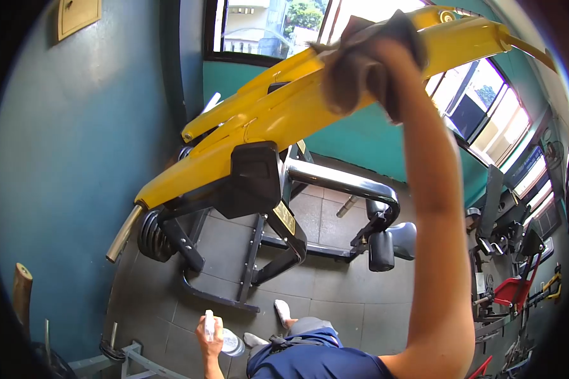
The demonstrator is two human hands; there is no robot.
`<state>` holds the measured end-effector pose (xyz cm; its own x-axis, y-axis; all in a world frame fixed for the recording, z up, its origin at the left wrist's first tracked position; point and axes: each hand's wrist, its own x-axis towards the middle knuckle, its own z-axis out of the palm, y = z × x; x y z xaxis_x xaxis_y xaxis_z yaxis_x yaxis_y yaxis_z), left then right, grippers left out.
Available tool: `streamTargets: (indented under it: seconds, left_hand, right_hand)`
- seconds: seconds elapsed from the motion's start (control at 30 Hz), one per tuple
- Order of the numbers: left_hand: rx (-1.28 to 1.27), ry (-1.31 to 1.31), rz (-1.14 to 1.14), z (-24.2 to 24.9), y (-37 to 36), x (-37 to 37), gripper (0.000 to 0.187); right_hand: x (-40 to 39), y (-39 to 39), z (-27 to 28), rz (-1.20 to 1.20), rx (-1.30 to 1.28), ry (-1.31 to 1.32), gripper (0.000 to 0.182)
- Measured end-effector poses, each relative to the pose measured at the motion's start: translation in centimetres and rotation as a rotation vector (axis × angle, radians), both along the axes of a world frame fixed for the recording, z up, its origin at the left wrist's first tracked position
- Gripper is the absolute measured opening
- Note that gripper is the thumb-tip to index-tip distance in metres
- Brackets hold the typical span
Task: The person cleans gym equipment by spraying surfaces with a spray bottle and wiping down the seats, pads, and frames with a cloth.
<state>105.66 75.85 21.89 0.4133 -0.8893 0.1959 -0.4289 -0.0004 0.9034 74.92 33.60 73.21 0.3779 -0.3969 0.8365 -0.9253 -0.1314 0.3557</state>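
Raised high in front of me, my right hand [391, 53] grips a dark grey-brown cloth [348, 79], blurred by motion. The cloth lies against the long yellow arm [291, 129] of a weight machine, on its upper half. Low down near my waist, my left hand [210, 342] is wrapped around a spray bottle [233, 344] with a white trigger head and a clear body. A black angular cover [248, 180] sits at the machine's pivot below the yellow arm.
Black weight plates [153, 237] hang at the machine's left side, beside a bare metal peg [124, 234]. A padded seat with rollers [380, 251] stands to the right. The blue wall [76, 158] is close on the left. More gym equipment [515, 290] fills the right side.
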Motion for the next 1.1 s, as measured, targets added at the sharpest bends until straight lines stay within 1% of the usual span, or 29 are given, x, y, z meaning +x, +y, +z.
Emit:
streamTargets:
  seconds: [0.07, 0.13, 0.17, 0.2, 0.23, 0.27, 0.3, 0.33, 0.37, 0.47, 0.53, 0.6, 0.67, 0.73, 0.77, 0.83, 0.87, 0.9, 0.97, 1.03, 1.07, 1.1]
  left_hand:
    - [-0.059, -0.036, -0.015, 0.6, -0.6, -0.7, 0.021]
    - [-0.076, 0.033, -0.021, 1.1, -1.0, -1.4, 0.02]
    - [-0.137, -0.046, 0.024, 0.2, -1.1, -1.8, 0.02]
    - [-0.114, 0.027, 0.008, 0.5, -0.9, -1.7, 0.019]
    - [-0.091, 0.1, -0.005, 0.8, -0.6, -1.7, 0.018]
    - [-0.079, 0.101, 0.022, 1.2, -0.3, -1.7, 0.018]
    - [-0.06, 0.103, 0.047, 1.4, 0.4, -1.7, 0.018]
    - [-0.04, 0.105, 0.071, 1.3, 1.3, -1.6, 0.018]
    - [-0.032, 0.084, 0.093, -0.4, 2.4, -1.0, 0.019]
    - [-0.017, 0.036, 0.117, -0.7, 4.5, -0.5, 0.019]
    - [0.011, 0.079, 0.143, -1.1, 5.6, -0.3, 0.02]
    - [0.016, 0.071, 0.162, -1.5, 6.2, -0.2, 0.02]
    - [0.003, 0.011, 0.167, -2.0, 6.1, -0.1, 0.02]
    - [0.018, 0.051, 0.189, -1.9, 5.8, 0.1, 0.021]
    - [0.028, 0.078, 0.202, -2.0, 5.9, -0.1, 0.021]
    - [0.068, 0.1, 0.195, -3.2, 6.2, 0.2, 0.021]
    - [0.086, 0.109, 0.185, -3.4, 6.2, 0.6, 0.021]
    - [0.079, 0.154, 0.165, -1.9, 5.6, 0.3, 0.022]
    - [0.079, 0.127, 0.107, -2.6, 5.2, 0.9, 0.021]
    - [0.109, 0.115, 0.073, -1.8, 5.1, 1.2, 0.019]
    - [0.113, 0.089, 0.051, -1.2, 5.0, 1.2, 0.019]
    - [0.108, 0.06, 0.036, -0.6, 4.6, 1.1, 0.018]
  right_hand:
    - [4.2, 0.6, -3.5, 0.021, 0.177, -0.01, 0.047]
    - [7.1, 3.0, -7.0, 0.033, 0.403, 0.044, 0.043]
    - [7.5, 4.0, -7.7, 0.062, 0.485, 0.062, 0.041]
    - [7.4, 4.4, -8.1, 0.106, 0.554, 0.075, 0.04]
    - [7.6, 3.0, -8.3, 0.178, 0.567, 0.086, 0.037]
    - [5.5, 1.5, -6.6, 0.624, 0.669, 0.18, 0.031]
    - [1.4, -0.7, -3.8, 1.075, 0.761, 0.269, 0.026]
    - [1.6, -1.0, -3.1, 1.156, 0.815, 0.322, 0.025]
    - [1.7, -1.3, -2.4, 1.234, 0.875, 0.377, 0.023]
    - [6.9, 0.1, -2.1, 0.325, 0.898, 0.449, 0.024]
    - [9.3, 0.7, -3.6, 0.158, 0.917, 0.431, 0.026]
    - [11.0, 1.7, -8.4, 0.439, 1.006, 0.363, 0.029]
    - [16.3, 2.4, -10.6, 0.255, 1.082, 0.246, 0.029]
    - [18.6, 1.1, -12.1, 0.062, 1.077, 0.084, 0.028]
    - [17.6, -0.2, -13.2, 0.188, 1.042, 0.018, 0.028]
    - [14.1, -1.2, -12.8, 0.388, 0.89, 0.034, 0.033]
    - [10.9, -1.3, -11.9, 0.457, 0.774, 0.114, 0.037]
    - [6.7, -2.0, -11.9, 0.524, 0.351, 0.232, 0.04]
    - [3.0, -0.2, -10.4, 0.36, 0.193, 0.122, 0.045]
    - [2.0, 2.8, -10.8, 0.425, 0.294, -0.419, 0.051]
    - [1.5, 4.3, -11.0, 0.485, 0.292, -0.695, 0.054]
    - [2.9, 2.6, -14.1, 0.504, 0.068, -0.778, 0.058]
